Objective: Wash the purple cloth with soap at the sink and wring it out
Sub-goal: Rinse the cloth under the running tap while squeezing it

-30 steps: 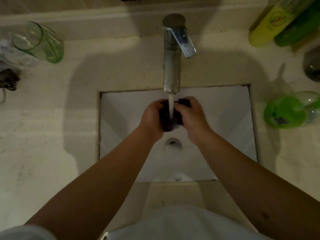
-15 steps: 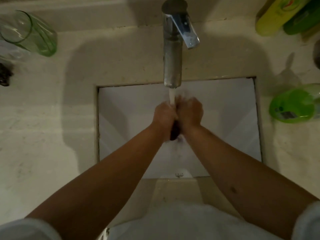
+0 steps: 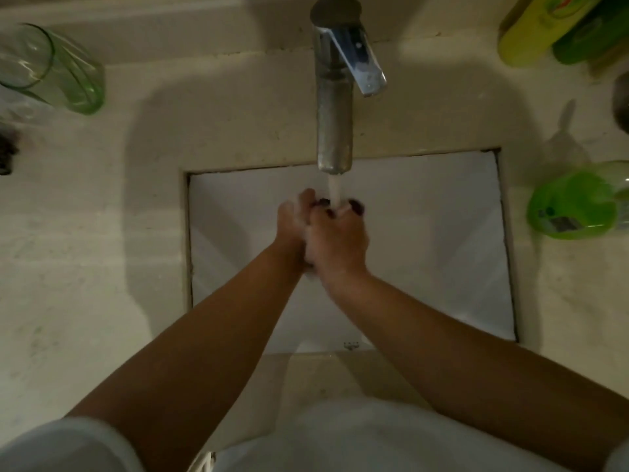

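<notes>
Right hand [image 3: 338,238] lies over left hand [image 3: 292,219], both closed tight on the dark purple cloth [image 3: 355,206], barely showing under the chrome faucet's [image 3: 333,110] stream, mid white square sink [image 3: 442,267]; beige stone surface [image 3: 85,250] surrounds.

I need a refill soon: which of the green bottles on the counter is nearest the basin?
The bright green bottle with the small label, just right of the basin. The yellow-green bottle and dark green bottle stand at the far back corner.

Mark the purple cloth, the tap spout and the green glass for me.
purple cloth [image 3: 356,206]: head view, dark edge past the right fingers.
tap spout [image 3: 334,131]: head view, mid-barrel.
green glass [image 3: 76,80]: head view, side wall.
</notes>
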